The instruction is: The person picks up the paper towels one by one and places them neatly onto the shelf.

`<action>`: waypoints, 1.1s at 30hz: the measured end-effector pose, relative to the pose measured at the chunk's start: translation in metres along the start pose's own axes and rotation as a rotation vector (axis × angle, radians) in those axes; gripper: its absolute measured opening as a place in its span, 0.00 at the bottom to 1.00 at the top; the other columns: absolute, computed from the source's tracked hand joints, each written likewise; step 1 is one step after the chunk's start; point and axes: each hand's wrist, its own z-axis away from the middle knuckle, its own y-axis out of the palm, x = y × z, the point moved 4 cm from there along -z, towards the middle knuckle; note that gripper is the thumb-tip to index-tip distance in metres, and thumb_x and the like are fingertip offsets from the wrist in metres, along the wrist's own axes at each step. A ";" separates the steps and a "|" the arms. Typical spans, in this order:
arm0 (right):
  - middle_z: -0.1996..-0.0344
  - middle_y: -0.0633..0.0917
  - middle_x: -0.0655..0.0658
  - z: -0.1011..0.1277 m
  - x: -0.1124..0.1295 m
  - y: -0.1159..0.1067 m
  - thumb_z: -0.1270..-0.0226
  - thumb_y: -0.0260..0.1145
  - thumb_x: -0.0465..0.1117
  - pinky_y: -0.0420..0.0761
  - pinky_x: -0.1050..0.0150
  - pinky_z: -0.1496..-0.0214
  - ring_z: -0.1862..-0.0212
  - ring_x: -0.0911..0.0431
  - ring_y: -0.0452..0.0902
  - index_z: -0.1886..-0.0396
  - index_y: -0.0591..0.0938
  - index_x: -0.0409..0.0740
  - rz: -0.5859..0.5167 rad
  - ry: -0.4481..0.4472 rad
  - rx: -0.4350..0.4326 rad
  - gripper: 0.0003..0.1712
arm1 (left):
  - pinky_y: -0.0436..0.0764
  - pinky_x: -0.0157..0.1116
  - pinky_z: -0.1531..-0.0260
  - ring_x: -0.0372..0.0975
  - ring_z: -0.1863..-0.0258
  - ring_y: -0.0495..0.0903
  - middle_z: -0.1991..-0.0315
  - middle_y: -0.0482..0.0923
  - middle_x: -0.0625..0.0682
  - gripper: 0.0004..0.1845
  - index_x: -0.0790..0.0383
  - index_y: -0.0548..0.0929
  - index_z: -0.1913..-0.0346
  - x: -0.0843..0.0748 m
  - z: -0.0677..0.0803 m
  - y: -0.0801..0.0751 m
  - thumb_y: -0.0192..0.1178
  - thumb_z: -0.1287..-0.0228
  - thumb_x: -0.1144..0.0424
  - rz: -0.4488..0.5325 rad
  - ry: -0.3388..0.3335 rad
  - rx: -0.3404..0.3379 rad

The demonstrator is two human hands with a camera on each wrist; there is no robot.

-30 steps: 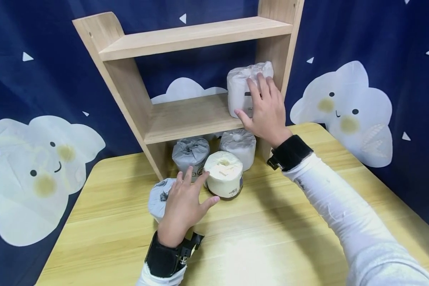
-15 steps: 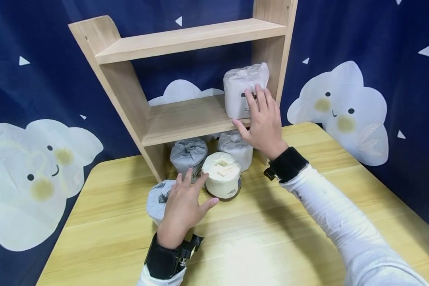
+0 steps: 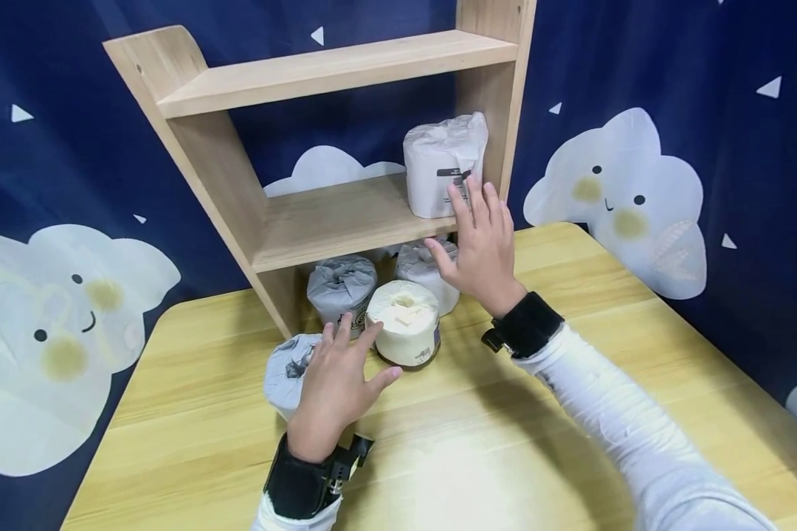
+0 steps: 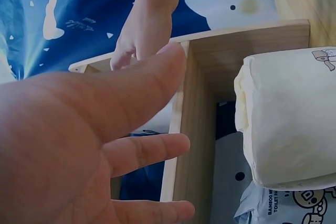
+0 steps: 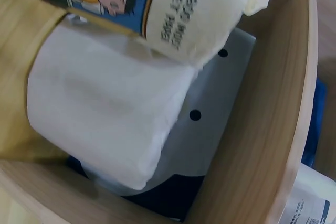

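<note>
A wooden shelf unit (image 3: 332, 214) stands on the table. On its middle shelf, at the right end, sits a white wrapped roll (image 3: 441, 162). My right hand (image 3: 480, 243) hovers open just below and in front of it, holding nothing. Under the shelf stand a grey wrapped roll (image 3: 342, 284) and a white roll (image 3: 417, 267). A cream roll (image 3: 404, 323) (image 4: 286, 124) (image 5: 173, 9) stands in front of them. My left hand (image 3: 335, 383) lies open over a grey roll (image 3: 285, 369), fingertips near the cream roll.
The yellow wooden table (image 3: 505, 442) runs toward me. The shelf's top board (image 3: 332, 70) holds nothing. A dark blue curtain with white clouds (image 3: 618, 192) hangs behind.
My right hand has drawn back from the white roll on the shelf and dropped lower; the roll stays on the shelf. The left hand has hardly moved.
</note>
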 end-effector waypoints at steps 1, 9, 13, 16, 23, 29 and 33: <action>0.30 0.64 0.31 0.002 0.001 0.000 0.38 0.60 0.59 0.56 0.35 0.35 0.32 0.33 0.58 0.29 0.65 0.39 0.001 -0.001 0.001 0.44 | 0.58 0.61 0.36 0.68 0.32 0.53 0.29 0.55 0.69 0.37 0.54 0.71 0.31 0.000 0.000 0.000 0.66 0.41 0.42 0.000 0.001 0.000; 0.32 0.65 0.30 0.019 0.009 0.000 0.40 0.62 0.58 0.57 0.36 0.35 0.33 0.32 0.59 0.31 0.67 0.37 -0.028 0.003 -0.020 0.43 | 0.58 0.62 0.36 0.67 0.31 0.53 0.28 0.55 0.69 0.37 0.53 0.71 0.31 0.000 -0.001 0.001 0.66 0.41 0.42 0.002 0.005 -0.002; 0.33 0.66 0.29 0.028 0.011 0.001 0.41 0.60 0.57 0.59 0.35 0.37 0.34 0.32 0.60 0.33 0.69 0.35 -0.027 0.002 -0.026 0.42 | 0.57 0.62 0.36 0.67 0.31 0.53 0.28 0.55 0.69 0.37 0.53 0.71 0.31 0.000 -0.001 0.002 0.66 0.41 0.42 0.001 0.003 -0.001; 0.33 0.66 0.29 0.034 0.012 0.001 0.41 0.60 0.58 0.58 0.35 0.36 0.33 0.32 0.59 0.32 0.69 0.36 -0.032 0.019 -0.009 0.43 | 0.57 0.61 0.36 0.67 0.31 0.53 0.29 0.55 0.69 0.37 0.53 0.71 0.31 0.000 -0.001 0.003 0.66 0.41 0.42 -0.004 0.006 -0.003; 0.33 0.65 0.29 0.050 0.016 0.001 0.40 0.59 0.60 0.56 0.35 0.35 0.33 0.31 0.58 0.32 0.68 0.37 -0.054 0.064 0.043 0.43 | 0.56 0.60 0.35 0.67 0.32 0.53 0.28 0.55 0.68 0.37 0.53 0.71 0.31 0.001 0.000 0.002 0.66 0.41 0.42 -0.012 0.004 -0.008; 0.32 0.65 0.28 0.063 0.019 0.001 0.38 0.57 0.59 0.55 0.36 0.34 0.32 0.32 0.57 0.33 0.69 0.35 -0.055 0.085 0.081 0.41 | 0.55 0.60 0.34 0.67 0.31 0.53 0.28 0.55 0.68 0.37 0.52 0.71 0.31 0.001 0.000 0.002 0.66 0.41 0.42 -0.016 -0.003 -0.002; 0.32 0.65 0.28 0.070 0.020 0.002 0.40 0.59 0.59 0.55 0.36 0.34 0.32 0.31 0.57 0.33 0.69 0.35 -0.061 0.083 0.091 0.42 | 0.54 0.59 0.34 0.66 0.31 0.52 0.28 0.54 0.68 0.38 0.52 0.71 0.31 0.001 0.000 0.002 0.65 0.41 0.41 -0.018 -0.009 -0.004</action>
